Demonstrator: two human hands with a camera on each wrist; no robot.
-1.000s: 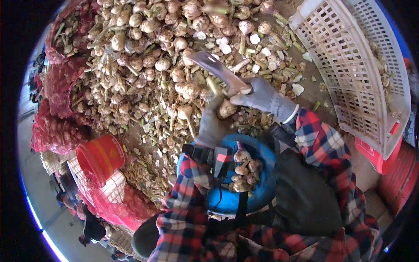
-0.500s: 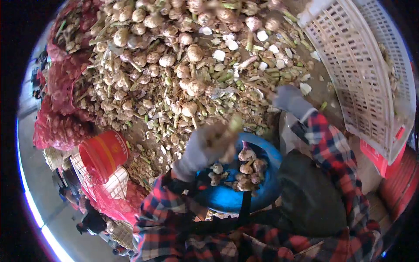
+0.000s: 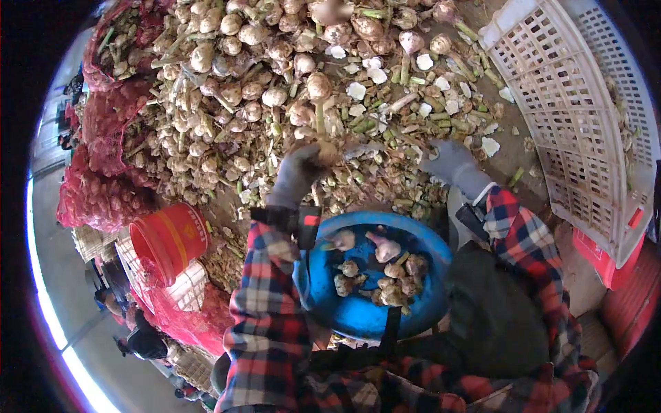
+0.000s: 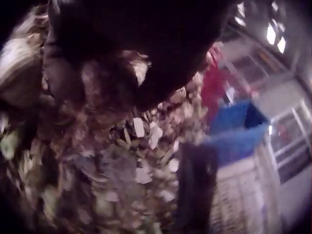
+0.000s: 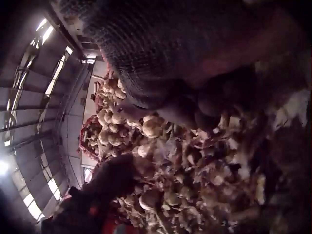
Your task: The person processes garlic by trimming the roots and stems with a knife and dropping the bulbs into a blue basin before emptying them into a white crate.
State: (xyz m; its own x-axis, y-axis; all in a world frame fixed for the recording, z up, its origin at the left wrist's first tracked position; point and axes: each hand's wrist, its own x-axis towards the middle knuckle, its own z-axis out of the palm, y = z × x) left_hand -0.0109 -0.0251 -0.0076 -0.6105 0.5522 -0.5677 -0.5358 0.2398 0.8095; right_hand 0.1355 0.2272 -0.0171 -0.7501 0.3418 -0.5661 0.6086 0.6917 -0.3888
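My gloved left hand [image 3: 297, 173] is at the near edge of the garlic heap, its fingers curled at a brownish garlic bulb [image 3: 330, 153]. In the left wrist view that hand is dark and blurred, with a pale patch of garlic [image 4: 139, 70] beside the fingers. My gloved right hand [image 3: 451, 165] is further right above the scraps, fingers curled round a knife [image 3: 401, 134] whose blade shows almost edge-on. Below and between the hands stands a blue basin [image 3: 337, 310] with several trimmed garlic bulbs [image 3: 394, 279] in it; another bulb [image 3: 341, 239] lies at its upper left.
Cut stems and pale root discs [image 3: 356, 91] litter the ground. White plastic crates [image 3: 551, 110] lean at the right, over a red container [image 3: 595, 255]. On the left are a red bucket [image 3: 172, 241] and red mesh sacks [image 3: 100, 193] of garlic. People [image 3: 144, 341] are in the background.
My left hand carried a stemmed garlic bulb over the basin, then moved back up to the heap. A bulb has appeared in the basin. My right hand has moved right, away from the left.
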